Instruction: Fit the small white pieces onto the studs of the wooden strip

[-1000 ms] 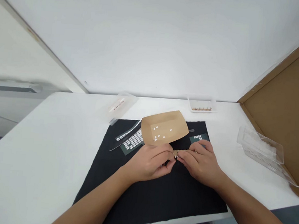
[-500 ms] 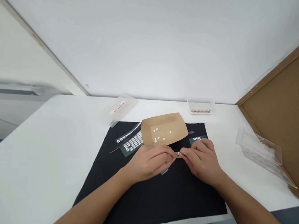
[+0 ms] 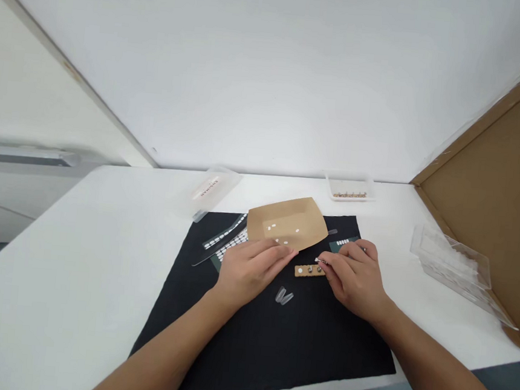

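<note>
A small tan strip [image 3: 308, 271] with a few round metal studs lies on the black mat [image 3: 270, 335]. My right hand [image 3: 353, 277] pinches its right end between thumb and forefinger. My left hand [image 3: 250, 269] rests flat on the mat with fingers spread, its tips at the front edge of a brown paper tray [image 3: 287, 222] that holds several small white pieces. A small clear plastic piece [image 3: 283, 295] lies on the mat between my hands.
Dark sheets of white ovals [image 3: 226, 239] and a dark flat tool [image 3: 215, 252] lie left of the tray. A clear lidded box [image 3: 209, 189] and a small clear tray [image 3: 350, 188] sit at the back. A clear blister tray [image 3: 453, 263] and a cardboard panel [image 3: 498, 179] stand right.
My left hand has let go of the strip and moved left toward the paper tray. The strip and the clear piece now show on the mat; my right hand stays on the strip.
</note>
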A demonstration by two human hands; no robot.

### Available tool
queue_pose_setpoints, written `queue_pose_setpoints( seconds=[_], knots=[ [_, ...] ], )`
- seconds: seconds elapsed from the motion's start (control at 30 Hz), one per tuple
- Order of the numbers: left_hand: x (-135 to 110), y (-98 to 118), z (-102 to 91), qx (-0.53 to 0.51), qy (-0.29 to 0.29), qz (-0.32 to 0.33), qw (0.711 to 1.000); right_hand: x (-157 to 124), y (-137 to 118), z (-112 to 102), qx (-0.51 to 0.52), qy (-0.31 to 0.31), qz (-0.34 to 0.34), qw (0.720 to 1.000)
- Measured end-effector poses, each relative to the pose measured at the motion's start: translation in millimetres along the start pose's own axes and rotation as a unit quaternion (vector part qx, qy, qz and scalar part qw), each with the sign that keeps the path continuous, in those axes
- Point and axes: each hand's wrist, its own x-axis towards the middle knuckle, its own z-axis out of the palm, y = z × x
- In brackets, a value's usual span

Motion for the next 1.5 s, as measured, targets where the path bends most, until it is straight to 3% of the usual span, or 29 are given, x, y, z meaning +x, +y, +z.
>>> queue_pose_setpoints(
  seconds=[0.33,0.9,1.13,1.5],
  knots=[
    [-5.7,-15.5,6.8,0.043,0.007,-0.087,0.995,-2.2,3.0,2.3,-0.006,0.053,0.057,0.997],
    [-4.1,-20.3,7.1,0.091,0.022,-0.083,0.992,1.3,1.5,0.4,0.008,0.095,0.148,0.984],
    [-3.1,-22.6,5.2,0.107,0.017,-0.08,0.991,0.9,1.7,0.5,0.011,0.09,0.147,0.985],
    [-3.8,-22.1,5.5,0.037,0.02,-0.099,0.994,-1.5,3.6,3.0,0.021,0.077,0.148,0.986]
  ],
)
